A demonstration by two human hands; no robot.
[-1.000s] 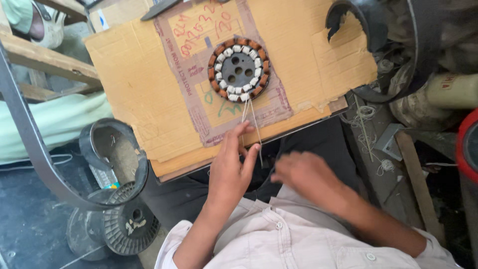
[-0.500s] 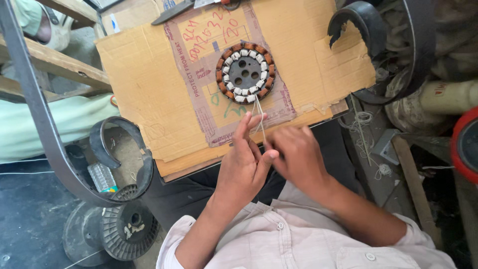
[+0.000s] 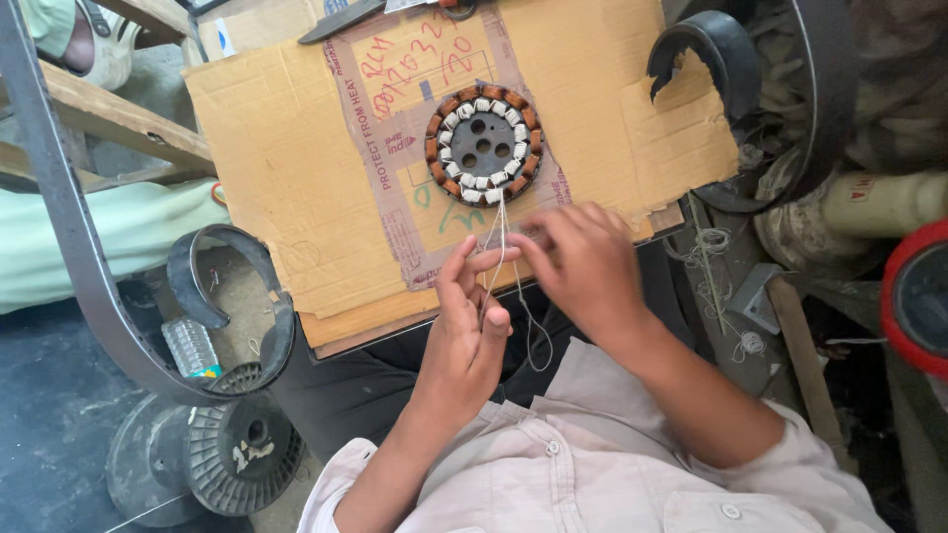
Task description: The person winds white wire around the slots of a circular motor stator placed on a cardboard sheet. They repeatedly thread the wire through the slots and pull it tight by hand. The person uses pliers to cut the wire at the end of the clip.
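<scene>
Head view: both hands' grips, left hand [image 3: 472,331] and right hand [image 3: 583,266], pinch the stator [image 3: 484,144] threads [image 3: 499,232].

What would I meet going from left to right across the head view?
Curved metal bar → plastic bottle → left hand → right hand → black ring → red wheel.

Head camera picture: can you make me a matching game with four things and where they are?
Things:
1. round coil ring
2. thin strings
3. plastic bottle
4. black spool

Places:
A. on the floor, bottom left
B. between the two hands
C. on the cardboard sheet
D. lying by the curved black ring piece

Pairs: 1-C, 2-B, 3-D, 4-A. The left hand and right hand pinch the strings.
</scene>
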